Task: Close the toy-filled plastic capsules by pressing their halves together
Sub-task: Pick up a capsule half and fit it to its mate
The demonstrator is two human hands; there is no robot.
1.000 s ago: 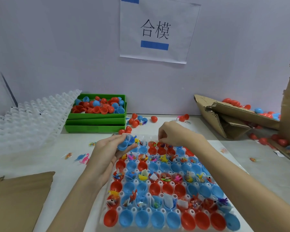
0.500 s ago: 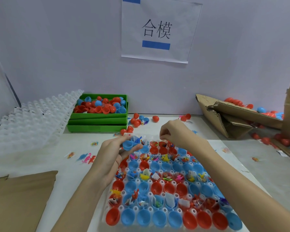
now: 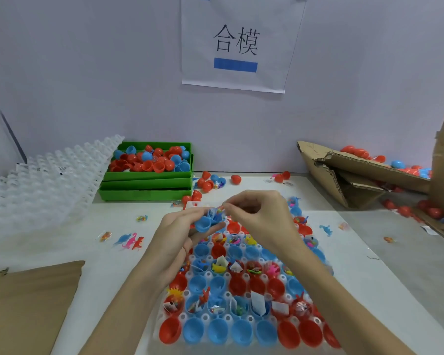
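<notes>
Right hand has come across to meet the left over the tray's far end.

Half a second ago the right hand (image 3: 256, 216) hovered apart, at about 1 o'clock from the left hand (image 3: 182, 234); now its curled fingertips (image 3: 227, 204) touch the open blue plastic capsule (image 3: 208, 221) held by the left hand, pinching at the small colourful toy in it. The left hand's fingers curl round the capsule's two blue halves, thumb on the near side; it has barely shifted. The capsule sits above the 12 o'clock end of the clear moulded plastic tray (image 3: 237, 285) of red and blue capsule halves. The green plastic bins (image 3: 146, 185) of loose shells lie at 10 o'clock.
</notes>
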